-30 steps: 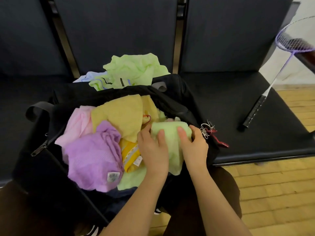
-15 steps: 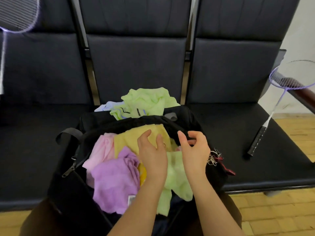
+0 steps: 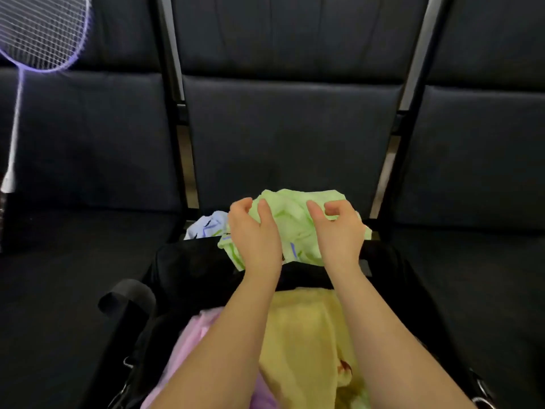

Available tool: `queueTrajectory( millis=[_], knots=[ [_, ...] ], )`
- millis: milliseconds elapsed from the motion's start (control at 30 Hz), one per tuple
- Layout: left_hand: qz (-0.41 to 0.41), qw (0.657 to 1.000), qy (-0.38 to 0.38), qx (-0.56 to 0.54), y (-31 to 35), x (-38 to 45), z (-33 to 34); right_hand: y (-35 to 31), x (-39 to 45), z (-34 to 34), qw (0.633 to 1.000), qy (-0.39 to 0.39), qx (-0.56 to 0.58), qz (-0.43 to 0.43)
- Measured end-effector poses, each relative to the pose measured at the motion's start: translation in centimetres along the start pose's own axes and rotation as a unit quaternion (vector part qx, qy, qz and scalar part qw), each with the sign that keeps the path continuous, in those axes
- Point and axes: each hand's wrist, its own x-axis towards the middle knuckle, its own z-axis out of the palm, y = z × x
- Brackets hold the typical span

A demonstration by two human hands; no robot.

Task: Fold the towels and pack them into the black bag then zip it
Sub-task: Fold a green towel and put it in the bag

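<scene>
The black bag (image 3: 188, 270) stands open on the middle seat, with a yellow towel (image 3: 300, 335) and a pink towel (image 3: 191, 332) lying in its mouth. Behind the bag a crumpled light green towel (image 3: 295, 219) rests on the seat, and a pale blue cloth (image 3: 206, 228) lies to its left. My left hand (image 3: 253, 231) and my right hand (image 3: 339, 228) reach over the bag and hover at the green towel, fingers curled and apart. Neither hand grips anything. My forearms hide part of the bag's contents.
A row of dark padded seats (image 3: 472, 261) with backrests fills the view, split by metal posts (image 3: 395, 137). A purple badminton racket (image 3: 38, 33) leans on the left seat's backrest. The bag's strap loop (image 3: 124, 293) sticks out at the left.
Both hands left the light green towel in the bag and moved forward over the bag to the crumpled green towel behind it. The view tilted up.
</scene>
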Motion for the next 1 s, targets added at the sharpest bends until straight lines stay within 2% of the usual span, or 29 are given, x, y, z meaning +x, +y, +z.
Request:
queueTrajectory(
  millis=[167, 233, 333, 433, 500, 633, 700, 800, 933, 1000],
  knots=[
    [-0.021, 0.999, -0.009, 0.027, -3.7, 4.8, 4.7, 2.3, 4.3, 4.9, 0.997, -0.024, -0.070, -0.022],
    [-0.045, 0.997, -0.034, 0.045, -5.3, 5.8, 5.9, 3.3, 5.7, 6.1, 0.990, -0.062, -0.121, -0.020],
    [-0.078, 0.993, -0.065, 0.061, -7.8, 6.5, 6.8, 5.1, 7.1, 7.5, 0.975, -0.138, -0.173, 0.021],
    [-0.105, 0.987, -0.100, 0.066, -9.1, 6.4, 6.9, 6.0, 7.7, 8.1, 0.972, -0.152, -0.170, 0.052],
    [-0.131, 0.981, -0.134, 0.047, -8.7, 6.3, 6.9, 5.9, 7.9, 8.3, 0.973, -0.158, -0.151, 0.069],
    [-0.205, 0.959, -0.194, -0.036, -6.7, 5.3, 6.4, 3.9, 5.7, 7.5, 0.972, -0.197, -0.002, 0.129],
    [-0.226, 0.947, -0.206, -0.093, -5.3, 4.3, 5.3, 2.8, 3.9, 6.6, 0.967, -0.212, 0.033, 0.139],
    [-0.185, 0.957, -0.200, -0.099, -3.9, 2.7, 3.3, 2.3, 1.1, 5.1, 0.960, -0.217, 0.071, 0.162],
    [-0.138, 0.974, -0.143, -0.105, -1.8, -0.5, -1.3, 2.7, -1.6, 3.2, 0.966, -0.165, 0.074, 0.182],
    [-0.113, 0.972, -0.155, -0.136, -0.7, -2.8, -4.2, 2.3, -2.9, 2.4, 0.939, -0.191, 0.132, 0.252]
  ],
)
